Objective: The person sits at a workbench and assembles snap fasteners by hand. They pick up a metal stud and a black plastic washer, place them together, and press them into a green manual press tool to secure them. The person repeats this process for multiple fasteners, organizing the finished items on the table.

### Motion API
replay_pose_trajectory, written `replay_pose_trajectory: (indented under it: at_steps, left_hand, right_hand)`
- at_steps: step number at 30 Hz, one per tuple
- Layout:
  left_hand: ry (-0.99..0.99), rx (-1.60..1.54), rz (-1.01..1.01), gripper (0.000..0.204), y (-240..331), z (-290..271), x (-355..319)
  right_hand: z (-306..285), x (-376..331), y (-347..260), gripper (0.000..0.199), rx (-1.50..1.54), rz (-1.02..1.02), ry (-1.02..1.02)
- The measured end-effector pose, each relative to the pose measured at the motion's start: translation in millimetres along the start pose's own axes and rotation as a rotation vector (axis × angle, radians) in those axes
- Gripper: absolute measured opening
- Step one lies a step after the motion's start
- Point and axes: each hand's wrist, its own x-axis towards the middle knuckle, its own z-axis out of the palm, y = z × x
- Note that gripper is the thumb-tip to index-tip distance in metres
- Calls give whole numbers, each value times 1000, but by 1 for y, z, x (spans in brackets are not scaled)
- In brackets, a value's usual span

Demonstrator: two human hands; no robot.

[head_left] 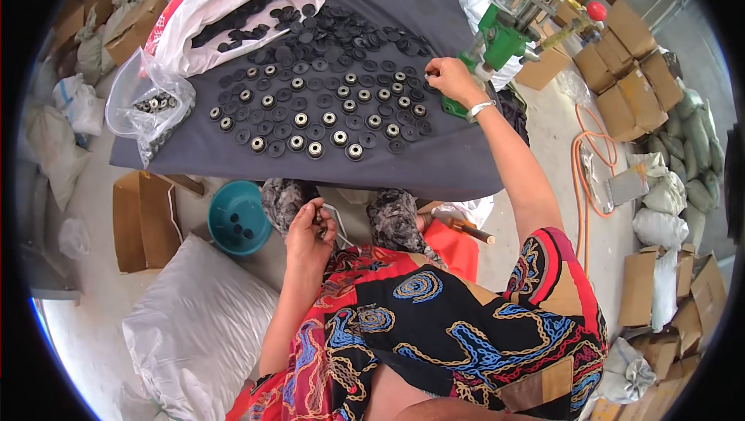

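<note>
My left hand (309,228) is down near my lap below the table edge, fingers curled around a few small metal parts. My right hand (452,79) reaches out over the right side of the dark grey table (434,165), fingertips pinched on a small black round part beside the green press (497,41). Rows of black round wheels with metal bearings (326,122) lie on the table, with a loose heap of plain black wheels (341,33) behind them.
A clear bag of bearings (151,103) and a white and red sack of black parts (233,2) sit at the table's left. A teal bowl (237,218), cardboard boxes (143,219) and white sacks (194,320) are on the floor. Boxes (628,72) and an orange hose (582,165) lie to the right.
</note>
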Motion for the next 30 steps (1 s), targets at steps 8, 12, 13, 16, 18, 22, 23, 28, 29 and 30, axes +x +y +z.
replay_pose_trajectory:
  at_steps: [8,12,13,16,18,22,23,28,29,30]
  left_hand:
    - [36,93,-29,25,-4,14,-1]
    - [28,118,-40,24,-5,14,0]
    - [28,125,-39,24,-4,14,-1]
    - [28,119,-33,24,-3,12,0]
    - [21,113,-32,23,-3,11,1]
    - [18,106,-41,23,-4,8,4]
    - [16,105,-43,23,-4,8,5]
    - [34,97,-55,24,-4,11,4]
    - [28,100,-56,24,-4,11,5]
    - [24,101,-55,24,-4,11,5]
  right_hand:
    - [-3,-6,6,20,-322,-17,-96]
    - [1,-4,8,18,-361,-10,-109]
    - [3,-3,8,18,-364,-16,-116]
    - [5,0,7,18,-373,-36,-125]
    - [6,0,8,17,-376,-56,-115]
    - [13,3,15,12,-450,-96,-88]
    - [14,3,16,11,-465,-103,-78]
    - [20,7,26,9,-485,-171,-35]
    - [19,7,25,9,-485,-159,-42]
    - [18,7,22,9,-483,-149,-49]
